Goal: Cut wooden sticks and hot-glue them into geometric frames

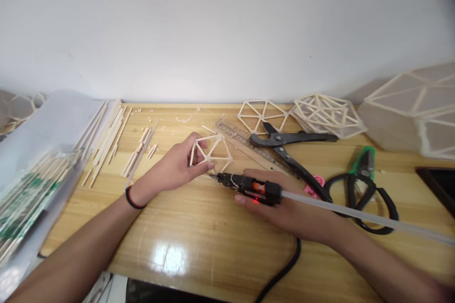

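Observation:
My left hand (pixel 174 168) is closed on a small frame of pale wooden sticks (pixel 211 151), a polygon with inner spokes, held just above the wooden desk (pixel 199 227). My right hand (pixel 284 203) grips a black hot glue gun (pixel 249 185) with a lit red light. The gun lies level, its metal tip touching or nearly touching the frame's lower edge by my left fingertips. A clear glue stick (pixel 362 215) runs out of the gun's back to the right. The black cord (pixel 284 265) drops off the desk's front edge.
Loose wooden sticks (pixel 110 137) lie at the left beside a plastic bag of sticks (pixel 31 184). A clear ruler (pixel 245 144), black pliers (pixel 287 147), black-handled scissors (pixel 366 194) and green-handled cutters (pixel 362 161) lie right. Finished stick frames (pixel 327 113) and a large panelled shape (pixel 412 109) stand at the back right.

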Available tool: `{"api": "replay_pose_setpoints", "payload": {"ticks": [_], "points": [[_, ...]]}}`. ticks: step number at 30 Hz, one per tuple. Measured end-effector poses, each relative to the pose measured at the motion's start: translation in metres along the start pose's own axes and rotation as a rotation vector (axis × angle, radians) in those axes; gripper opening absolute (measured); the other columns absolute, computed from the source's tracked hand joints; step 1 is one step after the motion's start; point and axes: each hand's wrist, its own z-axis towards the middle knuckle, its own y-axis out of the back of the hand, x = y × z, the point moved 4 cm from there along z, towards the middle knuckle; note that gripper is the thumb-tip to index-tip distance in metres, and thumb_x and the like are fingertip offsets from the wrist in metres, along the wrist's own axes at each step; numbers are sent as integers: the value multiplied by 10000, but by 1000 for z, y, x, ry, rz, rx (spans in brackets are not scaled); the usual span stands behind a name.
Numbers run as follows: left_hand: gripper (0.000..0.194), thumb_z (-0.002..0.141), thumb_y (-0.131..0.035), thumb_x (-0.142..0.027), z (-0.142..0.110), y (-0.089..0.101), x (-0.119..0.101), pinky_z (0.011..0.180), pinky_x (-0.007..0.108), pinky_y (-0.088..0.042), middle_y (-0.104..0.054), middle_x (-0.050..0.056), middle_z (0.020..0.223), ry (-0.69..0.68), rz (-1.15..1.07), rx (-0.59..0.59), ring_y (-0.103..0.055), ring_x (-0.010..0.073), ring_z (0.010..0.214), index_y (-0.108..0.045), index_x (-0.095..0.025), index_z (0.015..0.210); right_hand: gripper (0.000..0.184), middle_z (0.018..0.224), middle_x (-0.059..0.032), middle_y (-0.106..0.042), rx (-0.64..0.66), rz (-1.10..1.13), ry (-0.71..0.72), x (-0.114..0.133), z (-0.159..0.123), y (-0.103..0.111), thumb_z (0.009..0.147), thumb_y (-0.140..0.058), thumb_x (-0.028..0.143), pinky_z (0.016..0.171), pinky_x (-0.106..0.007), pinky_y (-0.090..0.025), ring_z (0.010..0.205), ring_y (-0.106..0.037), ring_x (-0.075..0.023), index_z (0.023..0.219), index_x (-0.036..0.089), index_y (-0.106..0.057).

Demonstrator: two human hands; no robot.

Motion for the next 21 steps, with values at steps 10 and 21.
{"api": "replay_pose_setpoints", "payload": {"ticks": [10,21], "points": [[279,879,-677,-369,-1,0,-1,570,235,-372,-536,-55,733,2,7,-2,-488,109,628,-473,-210,984,260,709,14,-590,-12,-44,4,2,0,1,926,-607,398,613,-308,-456,656,-572,-185,737,244,-515],[256,902,-645,-365,-2,-1,-4,570,237,-367,-536,-51,736,-31,5,2,-494,114,627,-463,-210,993,262,704,22,-583,-5,-60,29,4,0,2,945,-596,387,604,-293,-424,643,-561,-168,744,234,-527]]}}
